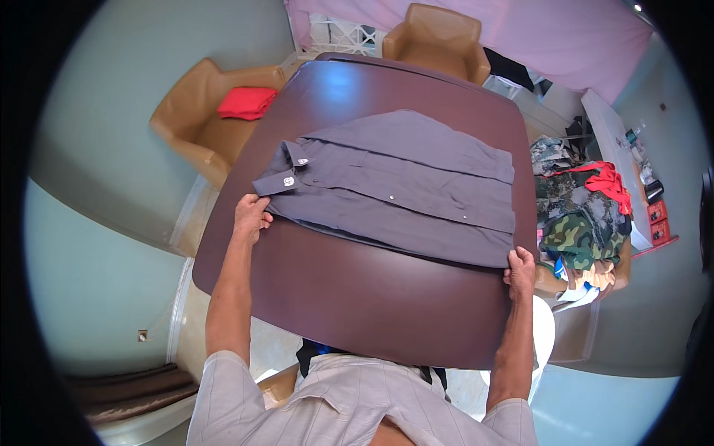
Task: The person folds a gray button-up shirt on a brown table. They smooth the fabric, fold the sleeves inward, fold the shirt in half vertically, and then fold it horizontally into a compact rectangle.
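A dark grey button-front shirt (413, 167) lies flat on a dark red-brown table (357, 295), its collar to the left and its hem to the right. White emblems show on both collar points. My left hand (254, 217) pinches the shirt's near edge at the shoulder, just below the collar. At the near corner of the hem, my right hand (520, 270) grips the fabric between thumb and fingers. One long side of the shirt is folded over along the far side. The near side edge runs nearly straight between my hands.
A tan armchair (187, 125) at the left holds a folded red cloth (247, 103). Another tan armchair (438, 44) stands beyond the table. At the right, a pile of camouflage clothes (580, 234) covers a chair, beside a white shelf (613, 145) with small items.
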Motion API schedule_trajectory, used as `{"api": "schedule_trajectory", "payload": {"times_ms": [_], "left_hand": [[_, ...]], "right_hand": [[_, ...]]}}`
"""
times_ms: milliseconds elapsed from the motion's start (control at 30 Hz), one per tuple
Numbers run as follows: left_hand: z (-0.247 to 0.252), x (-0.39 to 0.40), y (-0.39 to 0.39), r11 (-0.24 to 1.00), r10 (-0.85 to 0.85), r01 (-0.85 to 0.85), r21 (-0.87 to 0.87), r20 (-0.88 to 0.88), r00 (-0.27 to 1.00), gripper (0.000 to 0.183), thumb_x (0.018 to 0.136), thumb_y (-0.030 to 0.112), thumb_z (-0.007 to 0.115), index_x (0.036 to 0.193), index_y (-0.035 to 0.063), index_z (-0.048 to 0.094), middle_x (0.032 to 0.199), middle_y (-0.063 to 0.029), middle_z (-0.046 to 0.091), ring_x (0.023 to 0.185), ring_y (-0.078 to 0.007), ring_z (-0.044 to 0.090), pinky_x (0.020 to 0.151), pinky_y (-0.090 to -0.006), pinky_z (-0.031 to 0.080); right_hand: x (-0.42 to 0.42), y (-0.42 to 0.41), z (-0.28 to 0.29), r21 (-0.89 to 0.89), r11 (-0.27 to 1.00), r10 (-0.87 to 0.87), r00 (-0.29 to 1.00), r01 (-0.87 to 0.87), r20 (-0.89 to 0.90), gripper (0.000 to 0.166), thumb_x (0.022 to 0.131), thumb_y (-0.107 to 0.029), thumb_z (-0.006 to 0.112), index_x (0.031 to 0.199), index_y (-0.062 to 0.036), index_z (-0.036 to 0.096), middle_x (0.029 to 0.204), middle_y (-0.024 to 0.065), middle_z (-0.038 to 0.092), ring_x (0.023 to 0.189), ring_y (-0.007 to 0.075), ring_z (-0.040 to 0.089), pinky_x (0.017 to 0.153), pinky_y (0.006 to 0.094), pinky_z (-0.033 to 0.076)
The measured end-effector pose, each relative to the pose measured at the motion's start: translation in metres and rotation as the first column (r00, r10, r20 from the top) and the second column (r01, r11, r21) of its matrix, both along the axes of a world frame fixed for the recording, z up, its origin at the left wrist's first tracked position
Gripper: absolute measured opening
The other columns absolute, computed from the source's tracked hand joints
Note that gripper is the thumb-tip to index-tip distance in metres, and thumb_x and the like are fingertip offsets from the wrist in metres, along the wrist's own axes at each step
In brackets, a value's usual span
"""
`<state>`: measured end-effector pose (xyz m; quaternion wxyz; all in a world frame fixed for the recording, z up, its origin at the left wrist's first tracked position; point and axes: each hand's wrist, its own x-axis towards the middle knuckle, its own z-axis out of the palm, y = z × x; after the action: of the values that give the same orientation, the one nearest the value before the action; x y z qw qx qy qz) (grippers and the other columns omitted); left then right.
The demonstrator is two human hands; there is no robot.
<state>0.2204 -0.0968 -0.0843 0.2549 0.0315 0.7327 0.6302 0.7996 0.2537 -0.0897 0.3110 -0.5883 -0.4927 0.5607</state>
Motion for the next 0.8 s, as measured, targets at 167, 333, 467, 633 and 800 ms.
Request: {"api": "schedule_trajectory", "payload": {"times_ms": [167, 333, 467, 633, 800], "left_hand": [[-0.02, -0.01, -0.009, 0.998, -0.004, 0.0, 0.058, 0.067, 0.998, 0.035, 0.101, 0.017, 0.073, 0.131, 0.0019, 0.062, 0.087, -0.0041, 0.066, 0.054, -0.0116, 0.064, 0.041, -0.027, 0.048], [-0.029, -0.015, -0.01, 0.995, 0.01, -0.024, 0.098, 0.14, 0.99, 0.035, 0.103, 0.018, 0.072, 0.135, 0.0068, 0.061, 0.088, -0.0021, 0.067, 0.056, -0.0117, 0.064, 0.045, -0.027, 0.051], [-0.03, -0.016, 0.006, 0.999, 0.028, -0.031, 0.04, 0.089, 0.996, 0.032, 0.101, 0.008, 0.068, 0.131, 0.0029, 0.059, 0.091, -0.0038, 0.068, 0.053, -0.0116, 0.062, 0.041, -0.0258, 0.048], [-0.03, -0.023, -0.005, 0.986, -0.037, 0.003, -0.165, -0.202, 0.979, 0.034, 0.095, -0.001, 0.064, 0.127, -0.002, 0.054, 0.09, -0.0076, 0.068, 0.05, -0.0113, 0.06, 0.034, -0.0262, 0.041], [-0.02, -0.016, -0.007, 0.938, -0.17, 0.065, -0.34, -0.29, 0.942, 0.037, 0.092, 0.0, 0.067, 0.126, -0.0026, 0.053, 0.083, -0.0102, 0.068, 0.049, -0.0147, 0.06, 0.037, -0.0316, 0.044]], "right_hand": [[0.004, -0.019, 0.006, 0.003, 1.0, -0.007, 0.992, 0.007, -0.128, 0.068, 0.104, -0.024, 0.073, 0.157, 0.0009, 0.038, 0.102, 0.0091, 0.064, 0.061, 0.0095, 0.06, 0.043, 0.0223, 0.04], [-0.006, -0.035, 0.022, 0.116, 0.983, 0.15, 0.988, -0.144, -0.047, 0.073, 0.097, -0.008, 0.073, 0.159, 0.0031, 0.035, 0.108, 0.0137, 0.068, 0.065, 0.0109, 0.062, 0.047, 0.0248, 0.045], [0.001, -0.03, 0.015, 0.108, 0.991, 0.089, 0.995, -0.084, -0.036, 0.061, 0.096, -0.006, 0.073, 0.15, 0.0025, 0.045, 0.095, 0.0076, 0.064, 0.061, 0.0094, 0.057, 0.045, 0.0253, 0.044], [-0.014, -0.029, 0.015, 0.118, 0.993, 0.004, 1.0, -0.006, 0.016, 0.049, 0.094, -0.008, 0.076, 0.136, 0.001, 0.053, 0.087, 0.0046, 0.06, 0.057, 0.0086, 0.053, 0.043, 0.0256, 0.041], [-0.008, -0.017, 0.007, 0.096, 0.995, -0.008, 0.983, -0.009, 0.183, 0.041, 0.092, -0.014, 0.08, 0.127, -0.0023, 0.062, 0.085, 0.0047, 0.062, 0.059, 0.0098, 0.055, 0.044, 0.0286, 0.041]]}}
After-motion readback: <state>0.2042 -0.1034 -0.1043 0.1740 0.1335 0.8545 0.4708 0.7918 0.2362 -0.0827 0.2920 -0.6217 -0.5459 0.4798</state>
